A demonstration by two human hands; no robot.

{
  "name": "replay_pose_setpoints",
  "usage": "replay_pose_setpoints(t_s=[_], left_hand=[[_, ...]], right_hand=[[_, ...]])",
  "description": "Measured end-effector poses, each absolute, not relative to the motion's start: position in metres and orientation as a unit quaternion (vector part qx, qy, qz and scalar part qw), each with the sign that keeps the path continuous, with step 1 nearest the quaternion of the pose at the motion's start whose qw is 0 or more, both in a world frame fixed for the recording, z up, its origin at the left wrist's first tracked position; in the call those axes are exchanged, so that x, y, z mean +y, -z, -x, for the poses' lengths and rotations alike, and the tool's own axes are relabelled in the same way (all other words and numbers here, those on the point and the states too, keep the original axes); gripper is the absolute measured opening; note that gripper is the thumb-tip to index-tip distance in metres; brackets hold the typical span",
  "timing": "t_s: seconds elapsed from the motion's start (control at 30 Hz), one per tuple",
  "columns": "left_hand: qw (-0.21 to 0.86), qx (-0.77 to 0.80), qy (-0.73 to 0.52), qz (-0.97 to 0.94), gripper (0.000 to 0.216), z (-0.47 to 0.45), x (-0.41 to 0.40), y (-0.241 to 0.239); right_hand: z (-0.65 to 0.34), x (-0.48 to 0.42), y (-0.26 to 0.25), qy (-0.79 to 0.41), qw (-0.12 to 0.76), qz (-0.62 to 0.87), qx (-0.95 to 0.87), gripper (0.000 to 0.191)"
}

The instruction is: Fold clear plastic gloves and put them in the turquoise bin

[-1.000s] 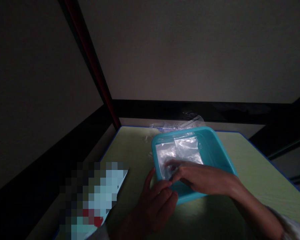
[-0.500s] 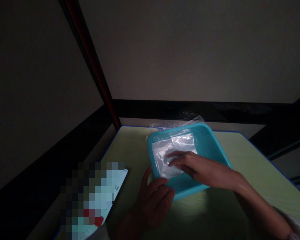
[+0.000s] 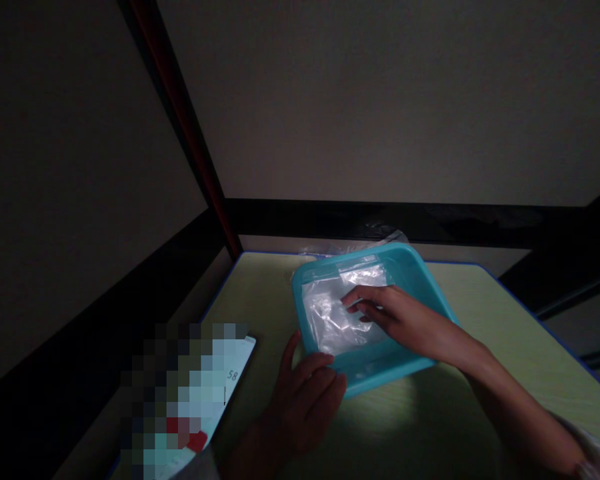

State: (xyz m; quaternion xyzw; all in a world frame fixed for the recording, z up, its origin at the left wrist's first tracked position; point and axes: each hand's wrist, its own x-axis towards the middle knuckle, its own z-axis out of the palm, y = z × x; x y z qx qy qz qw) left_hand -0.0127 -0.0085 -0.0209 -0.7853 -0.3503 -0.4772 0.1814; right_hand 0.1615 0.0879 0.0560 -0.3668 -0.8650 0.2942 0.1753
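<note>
A turquoise plastic basin (image 3: 380,380) rests tilted in view on the table. Inside it lie flat, shiny clear plastic bags (image 3: 330,323). My left hand (image 3: 305,393) grips the basin's near left corner, its fingers over the rim and the thumb against the outer side. Over the bags hovers my right hand (image 3: 395,317), with its fingers loosely bent and apart. Nothing shows between those fingers, and whether the tips touch the plastic I cannot tell.
A phone-like device (image 3: 235,373) with a lit screen, partly blurred out, lies left of my left hand. Behind the basin, crumpled clear plastic (image 3: 397,237) sits by the far edge of the pale table (image 3: 260,287). A wall (image 3: 380,120) rises beyond it.
My right hand has moved slightly up and to the right over the bags. The basin has shifted a little to the left, with my left hand still on its corner.
</note>
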Motion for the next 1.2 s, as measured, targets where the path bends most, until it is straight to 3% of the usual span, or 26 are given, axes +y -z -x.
replay_pose_setpoints(t_s=[0.63, 0.8, 1.07, 1.2], left_hand=[[0.206, -0.358, 0.5, 0.761, 0.019, 0.014, 0.0, 0.02], [0.228, -0.375, 0.487, 0.755, 0.015, 0.019, 0.002, 0.017], [0.267, -0.441, 0.507, 0.691, 0.013, 0.034, 0.016, 0.018], [0.289, -0.475, 0.516, 0.652, 0.013, 0.045, 0.029, 0.024]], right_hand=[[-0.168, 0.096, -0.047, -0.248, 0.2, 0.365, -0.875, 0.023], [-0.166, 0.093, -0.058, -0.216, 0.244, 0.376, -0.867, 0.023], [-0.167, 0.086, -0.08, -0.135, 0.387, 0.405, -0.817, 0.02], [-0.171, 0.091, -0.077, -0.131, 0.39, 0.422, -0.808, 0.02]])
